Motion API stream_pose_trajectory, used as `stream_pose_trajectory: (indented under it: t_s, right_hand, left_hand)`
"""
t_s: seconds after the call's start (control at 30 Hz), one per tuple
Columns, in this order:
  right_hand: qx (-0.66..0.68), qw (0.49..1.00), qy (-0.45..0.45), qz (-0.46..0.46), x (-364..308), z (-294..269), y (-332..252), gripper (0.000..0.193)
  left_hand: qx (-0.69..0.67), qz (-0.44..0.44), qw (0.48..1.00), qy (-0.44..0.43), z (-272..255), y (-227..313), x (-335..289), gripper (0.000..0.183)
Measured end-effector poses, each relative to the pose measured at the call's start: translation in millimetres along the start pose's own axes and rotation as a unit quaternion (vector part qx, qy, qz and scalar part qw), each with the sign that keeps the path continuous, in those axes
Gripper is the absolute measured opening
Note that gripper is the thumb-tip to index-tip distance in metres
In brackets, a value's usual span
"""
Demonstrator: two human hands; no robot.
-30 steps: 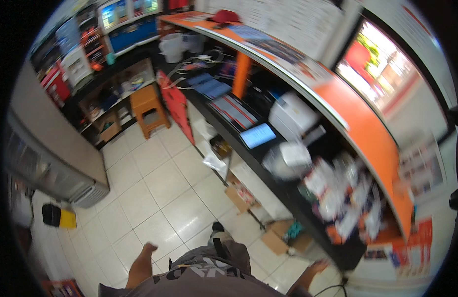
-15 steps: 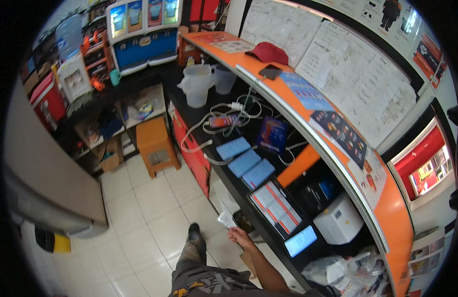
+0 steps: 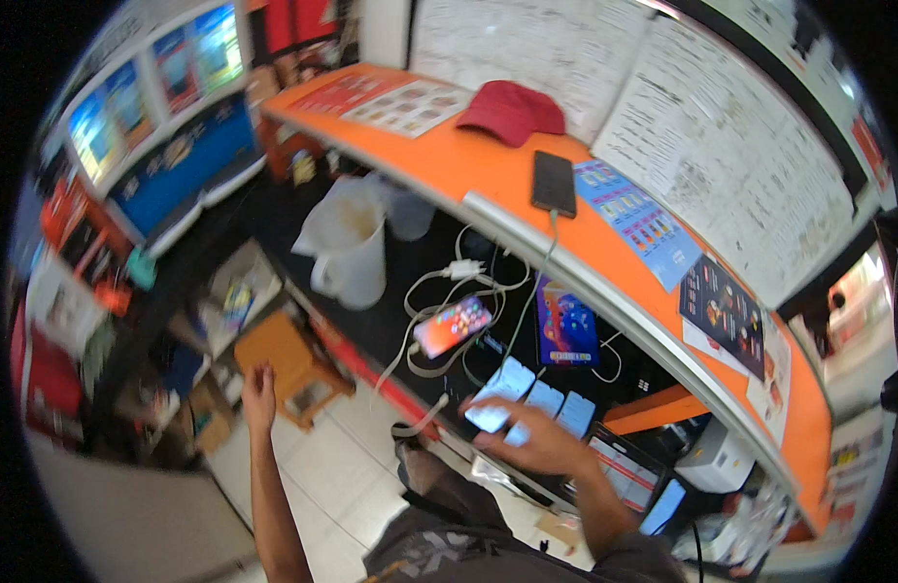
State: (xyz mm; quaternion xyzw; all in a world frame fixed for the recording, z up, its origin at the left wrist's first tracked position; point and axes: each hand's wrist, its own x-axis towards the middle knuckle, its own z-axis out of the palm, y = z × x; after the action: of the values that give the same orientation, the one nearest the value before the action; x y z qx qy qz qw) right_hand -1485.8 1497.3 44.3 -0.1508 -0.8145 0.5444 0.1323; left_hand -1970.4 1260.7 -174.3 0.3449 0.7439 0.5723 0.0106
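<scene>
My right hand (image 3: pixel 531 439) reaches out over the black lower counter (image 3: pixel 371 321). Its fingers lie on a row of small lit white screens (image 3: pixel 512 384), touching the nearest one. It lifts nothing. My left hand (image 3: pixel 258 391) hangs in the air above a wooden stool (image 3: pixel 286 361), fingers loosely apart and holding nothing. Just beyond my right hand lie a phone with a colourful screen (image 3: pixel 453 325), a device with a blue-purple screen (image 3: pixel 565 326) and tangled white cables (image 3: pixel 447 282).
An orange upper counter (image 3: pixel 468 160) carries a red cap (image 3: pixel 512 110), a black phone (image 3: pixel 553 182) on a cable and printed sheets. A clear plastic jug (image 3: pixel 350 245) stands at the left of the lower counter. A white printer (image 3: pixel 716 457) sits at the right. Shelves of goods line the left.
The view has moved closer to the counter. My right hand has stretched forward onto the lit screens. My left hand has risen into view over the stool.
</scene>
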Motion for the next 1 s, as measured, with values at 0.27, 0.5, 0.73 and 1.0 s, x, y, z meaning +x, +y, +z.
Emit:
stream_pose_trajectory:
  t_s: [0.27,0.5,0.73,1.0]
  right_hand:
    - [-0.427,0.845,0.259,0.192,159,-205,-78,0.086]
    - [-0.529,0.704,0.229,0.415,247,-223,-44,0.114]
    - [-0.39,0.794,0.233,0.405,252,-243,-48,0.105]
    - [-0.369,0.818,0.292,0.33,252,-241,-48,0.096]
  left_hand:
    - [-0.132,-0.314,0.89,-0.304,203,-65,10,0.013]
    - [-0.112,-0.207,0.869,-0.434,333,-1,176,0.014]
    - [-0.105,-0.228,0.873,-0.418,334,-8,212,0.016]
    - [-0.093,-0.299,0.866,-0.39,338,-26,197,0.019]
